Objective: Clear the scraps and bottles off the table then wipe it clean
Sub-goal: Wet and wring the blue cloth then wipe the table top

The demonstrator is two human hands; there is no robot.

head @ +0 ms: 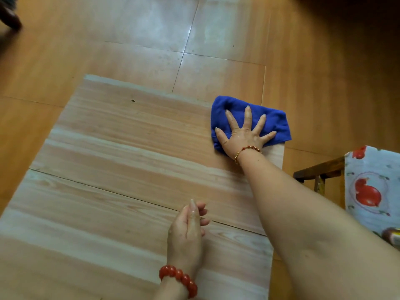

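Floor (108,29) of orange wood-look panels and pale glossy tiles fills the upper half of the frame and runs down both sides. Over it, the tabletop (121,161) of light striped wood spreads from the centre to the lower left, with a thin seam crossing it diagonally and a small dark speck near its upper edge. The right arm reaches from the lower right up to the tabletop's upper-right corner. At the right edge of the frame stands a wooden chair (320,172), draped with a pale cloth printed with red fruit (368,191). A blue rag (275,122) lies crumpled on that upper-right corner, partly overhanging the edge. The right hand (244,137) presses flat on the rag, fingers (248,115) spread wide; a thin beaded bracelet circles its wrist. The left hand (186,234) rests low centre on the bare wood, fingers loosely curled, holding nothing, with a chunky red bead bracelet (178,280) at the wrist.
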